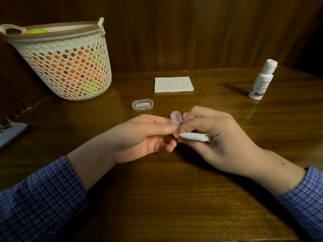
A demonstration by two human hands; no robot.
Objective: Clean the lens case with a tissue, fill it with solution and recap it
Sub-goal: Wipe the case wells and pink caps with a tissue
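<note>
Meanwhile, the left hand (148, 133) is pinching the clear lens case (176, 120) upright above the table's (174, 198) centre, while the right hand (215, 137), at its three o'clock, is gripping a folded tissue (194, 137) against it.

**No legible text on the table**

Only one thing here carries print: the white solution bottle (262, 80), standing upright at the far right of the wooden table (174, 189). Its label shows small dark lines of type and a darker band near the base, but all of it is too small and blurred to make out. No word, brand, number or sign comes through anywhere else.
</note>
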